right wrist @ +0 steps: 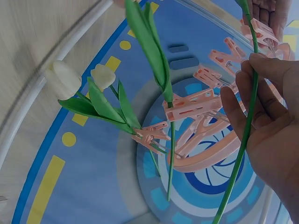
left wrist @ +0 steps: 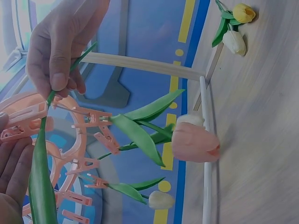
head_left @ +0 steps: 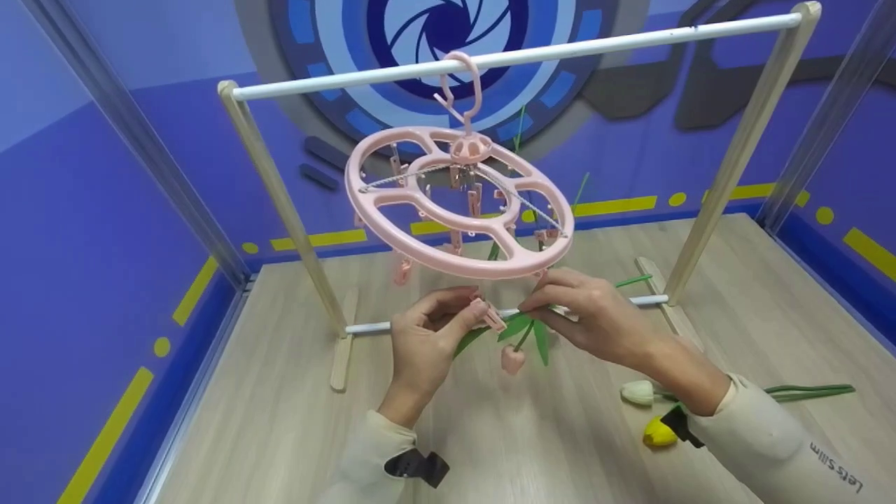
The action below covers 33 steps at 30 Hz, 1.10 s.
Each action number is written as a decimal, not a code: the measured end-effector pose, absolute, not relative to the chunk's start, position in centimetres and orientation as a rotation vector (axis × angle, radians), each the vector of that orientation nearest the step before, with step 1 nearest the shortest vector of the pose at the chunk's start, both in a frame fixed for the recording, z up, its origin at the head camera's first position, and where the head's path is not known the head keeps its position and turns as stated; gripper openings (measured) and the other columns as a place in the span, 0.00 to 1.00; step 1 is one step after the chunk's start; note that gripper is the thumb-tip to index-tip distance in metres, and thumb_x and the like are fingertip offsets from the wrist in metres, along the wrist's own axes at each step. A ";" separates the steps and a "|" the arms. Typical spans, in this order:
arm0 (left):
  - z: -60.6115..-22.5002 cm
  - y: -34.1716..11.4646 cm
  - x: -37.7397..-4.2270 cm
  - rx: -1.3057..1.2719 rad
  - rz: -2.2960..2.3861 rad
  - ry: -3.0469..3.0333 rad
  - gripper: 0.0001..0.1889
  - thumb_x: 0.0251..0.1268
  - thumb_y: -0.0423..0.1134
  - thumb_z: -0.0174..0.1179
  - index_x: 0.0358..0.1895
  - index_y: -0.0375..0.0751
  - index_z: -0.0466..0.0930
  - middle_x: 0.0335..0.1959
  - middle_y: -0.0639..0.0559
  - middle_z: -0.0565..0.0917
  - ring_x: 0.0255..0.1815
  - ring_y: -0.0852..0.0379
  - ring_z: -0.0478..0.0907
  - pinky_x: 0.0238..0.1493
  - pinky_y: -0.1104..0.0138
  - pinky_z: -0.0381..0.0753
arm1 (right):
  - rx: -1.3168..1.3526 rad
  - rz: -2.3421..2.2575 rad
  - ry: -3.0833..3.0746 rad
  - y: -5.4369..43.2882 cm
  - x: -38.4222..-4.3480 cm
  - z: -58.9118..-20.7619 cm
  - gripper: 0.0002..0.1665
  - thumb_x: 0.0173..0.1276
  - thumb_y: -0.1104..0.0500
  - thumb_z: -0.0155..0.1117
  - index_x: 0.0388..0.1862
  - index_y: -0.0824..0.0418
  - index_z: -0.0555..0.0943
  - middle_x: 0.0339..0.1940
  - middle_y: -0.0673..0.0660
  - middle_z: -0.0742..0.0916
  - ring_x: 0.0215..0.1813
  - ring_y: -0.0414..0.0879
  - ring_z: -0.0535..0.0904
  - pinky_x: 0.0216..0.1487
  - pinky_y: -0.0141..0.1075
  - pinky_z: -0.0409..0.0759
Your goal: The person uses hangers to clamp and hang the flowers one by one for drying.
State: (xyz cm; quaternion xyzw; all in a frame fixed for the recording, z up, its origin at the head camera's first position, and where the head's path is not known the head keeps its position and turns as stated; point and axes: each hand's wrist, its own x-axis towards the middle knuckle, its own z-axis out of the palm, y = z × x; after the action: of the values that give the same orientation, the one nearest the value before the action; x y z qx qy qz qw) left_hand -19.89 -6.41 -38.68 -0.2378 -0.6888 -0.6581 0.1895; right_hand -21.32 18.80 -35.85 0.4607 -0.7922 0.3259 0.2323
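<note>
Below the near rim of a pink round clip hanger [head_left: 462, 266], my left hand [head_left: 430, 336] pinches a pink clothespin [head_left: 490, 313] between thumb and fingers. My right hand [head_left: 595, 315] holds the thin green stem [right wrist: 250, 116] of an artificial flower. That stem crosses the mouth of the clothespin [left wrist: 23, 123]; whether the clip bites on it, I cannot tell. A long leaf [left wrist: 43, 182] extends past the clip, and the blossom at its end is out of sight. A pink tulip [left wrist: 195, 142] and a white tulip [left wrist: 161, 199] hang head down from other clips.
The hanger hooks over a white rail [head_left: 630, 45] on wooden posts [head_left: 742, 154]. A lower white bar [head_left: 367, 327] runs behind the hands. A white tulip [head_left: 637, 393] and a yellow tulip [head_left: 659, 432] lie on the table at right, partly under the right forearm.
</note>
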 end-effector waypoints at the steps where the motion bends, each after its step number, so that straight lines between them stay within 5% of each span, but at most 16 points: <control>1: -38.7 -6.4 -19.9 -0.668 -1.853 -1.935 0.11 0.68 0.32 0.73 0.52 0.36 0.90 0.43 0.53 0.92 0.43 0.50 0.89 0.47 0.60 0.91 | 1.263 0.893 -2.181 18.8 -21.3 -35.8 0.20 0.60 0.77 0.78 0.47 0.60 0.90 0.45 0.50 0.89 0.45 0.46 0.85 0.51 0.26 0.84; 23: -38.7 -6.4 -19.8 -0.669 -1.830 -1.968 0.14 0.68 0.33 0.74 0.54 0.33 0.89 0.45 0.53 0.91 0.44 0.52 0.90 0.48 0.60 0.91 | 1.262 0.874 -2.174 18.5 -21.0 -35.7 0.23 0.56 0.79 0.79 0.46 0.59 0.90 0.45 0.50 0.89 0.46 0.46 0.85 0.52 0.27 0.85; 29: -38.5 -6.1 -19.6 -0.697 -1.807 -1.950 0.11 0.69 0.32 0.73 0.51 0.34 0.89 0.43 0.54 0.92 0.43 0.52 0.90 0.46 0.59 0.91 | 1.321 0.862 -2.123 18.1 -20.9 -35.6 0.23 0.55 0.78 0.80 0.47 0.58 0.90 0.44 0.51 0.88 0.43 0.46 0.83 0.44 0.35 0.89; 33: -38.5 -6.0 -19.6 -0.692 -1.814 -1.941 0.12 0.69 0.32 0.73 0.52 0.35 0.89 0.44 0.55 0.92 0.43 0.52 0.90 0.46 0.59 0.91 | 1.320 0.853 -2.141 17.9 -20.9 -35.5 0.22 0.56 0.76 0.80 0.48 0.59 0.90 0.46 0.51 0.88 0.46 0.46 0.85 0.47 0.37 0.90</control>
State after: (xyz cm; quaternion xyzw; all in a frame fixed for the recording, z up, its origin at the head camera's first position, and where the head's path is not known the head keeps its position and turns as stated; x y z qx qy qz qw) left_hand -19.61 -5.96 -38.50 -0.2470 -0.6933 -0.6478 0.1968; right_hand -20.86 17.88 -35.53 0.4824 -0.7825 0.3116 0.2405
